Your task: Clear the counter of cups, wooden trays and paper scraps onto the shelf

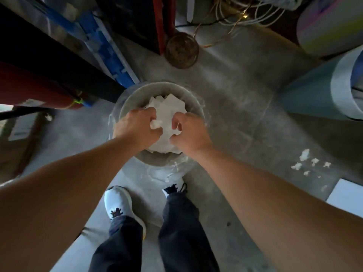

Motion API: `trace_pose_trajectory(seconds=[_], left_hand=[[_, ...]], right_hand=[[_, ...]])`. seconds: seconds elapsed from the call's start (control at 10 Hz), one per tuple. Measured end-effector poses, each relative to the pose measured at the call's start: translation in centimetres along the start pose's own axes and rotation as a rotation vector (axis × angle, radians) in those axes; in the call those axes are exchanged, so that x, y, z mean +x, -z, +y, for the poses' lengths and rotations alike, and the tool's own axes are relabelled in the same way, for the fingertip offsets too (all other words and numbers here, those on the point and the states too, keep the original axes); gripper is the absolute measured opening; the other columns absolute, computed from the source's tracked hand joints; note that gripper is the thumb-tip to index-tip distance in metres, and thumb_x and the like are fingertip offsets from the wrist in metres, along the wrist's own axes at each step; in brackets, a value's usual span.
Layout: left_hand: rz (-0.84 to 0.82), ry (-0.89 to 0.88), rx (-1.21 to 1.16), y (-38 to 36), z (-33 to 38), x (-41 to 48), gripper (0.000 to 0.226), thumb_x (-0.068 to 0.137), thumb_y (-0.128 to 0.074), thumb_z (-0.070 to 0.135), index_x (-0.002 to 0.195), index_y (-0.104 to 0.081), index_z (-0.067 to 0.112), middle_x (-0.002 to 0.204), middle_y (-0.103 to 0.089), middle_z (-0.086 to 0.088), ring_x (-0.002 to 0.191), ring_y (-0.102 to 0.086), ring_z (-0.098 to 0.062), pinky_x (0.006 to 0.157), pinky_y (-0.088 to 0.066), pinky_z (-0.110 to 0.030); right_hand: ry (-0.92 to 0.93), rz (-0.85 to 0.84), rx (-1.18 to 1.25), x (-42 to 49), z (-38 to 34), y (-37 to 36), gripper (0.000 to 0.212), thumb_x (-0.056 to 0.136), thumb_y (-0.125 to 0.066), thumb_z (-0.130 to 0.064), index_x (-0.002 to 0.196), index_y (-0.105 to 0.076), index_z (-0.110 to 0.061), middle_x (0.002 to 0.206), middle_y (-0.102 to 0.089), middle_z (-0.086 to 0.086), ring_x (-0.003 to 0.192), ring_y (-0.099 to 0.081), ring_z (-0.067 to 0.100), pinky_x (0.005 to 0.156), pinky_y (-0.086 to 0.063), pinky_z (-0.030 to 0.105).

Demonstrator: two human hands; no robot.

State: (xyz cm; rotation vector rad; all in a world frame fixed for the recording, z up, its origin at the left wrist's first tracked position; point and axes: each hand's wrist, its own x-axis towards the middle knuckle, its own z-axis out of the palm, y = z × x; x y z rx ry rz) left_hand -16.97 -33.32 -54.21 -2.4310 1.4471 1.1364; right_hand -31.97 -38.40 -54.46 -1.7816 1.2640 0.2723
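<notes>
A bundle of white crumpled paper sits in a round grey bin lined with clear plastic, on the concrete floor right in front of my feet. My left hand is closed on the left side of the paper. My right hand grips its right side. Both hands are inside the bin's mouth. The lower part of the paper is hidden by my hands. No cups or wooden trays are in view.
Small white paper scraps lie on the floor at the right. A round woven disc lies beyond the bin, near tangled cables. A red cylinder and blue frame stand left; large rolls stand right.
</notes>
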Motion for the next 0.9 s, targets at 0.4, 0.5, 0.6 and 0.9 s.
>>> trace_pose_trajectory(seconds=[0.4,0.5,0.6,0.9], left_hand=[[-0.011,0.05,-0.123,-2.4,-1.5,1.4,0.044,0.079,-0.076,0.049,0.109,-0.051,0.029,0.099,-0.056,0.005,0.087,-0.055,-0.018,0.07,-0.044,-0.031],[-0.049,0.098,-0.216,-2.3,-1.7,1.0,0.054,0.075,-0.081,0.046,0.117,-0.053,0.028,0.107,-0.058,0.003,0.093,-0.057,-0.019,0.072,-0.048,-0.032],[-0.08,0.114,-0.302,-1.7,-1.8,0.0,0.054,0.076,-0.082,0.037,0.119,-0.052,0.027,0.111,-0.056,0.001,0.099,-0.059,-0.024,0.077,-0.059,-0.042],[-0.098,0.065,-0.05,3.2,-0.6,-5.8,0.028,0.09,-0.066,0.034,0.111,-0.047,0.03,0.108,-0.054,-0.003,0.089,-0.059,-0.02,0.074,-0.058,-0.035]], right_hand=[[-0.012,0.04,0.055,0.7,0.1,-1.9,0.042,0.083,-0.076,-0.02,0.118,-0.051,-0.021,0.127,-0.043,0.006,0.108,-0.051,0.024,0.09,-0.052,0.036],[-0.041,0.038,0.055,0.4,-0.1,-1.6,0.051,0.084,-0.076,-0.022,0.127,-0.05,-0.02,0.132,-0.042,0.008,0.115,-0.049,0.026,0.096,-0.05,0.04],[-0.036,0.034,0.035,-0.2,-0.4,-1.3,0.053,0.083,-0.076,-0.02,0.129,-0.051,-0.018,0.131,-0.042,0.011,0.116,-0.049,0.028,0.098,-0.049,0.042],[-0.007,0.048,-0.033,-5.5,-2.3,2.4,0.04,0.089,-0.064,-0.008,0.128,-0.057,-0.014,0.126,-0.052,0.014,0.107,-0.057,0.028,0.087,-0.053,0.037]])
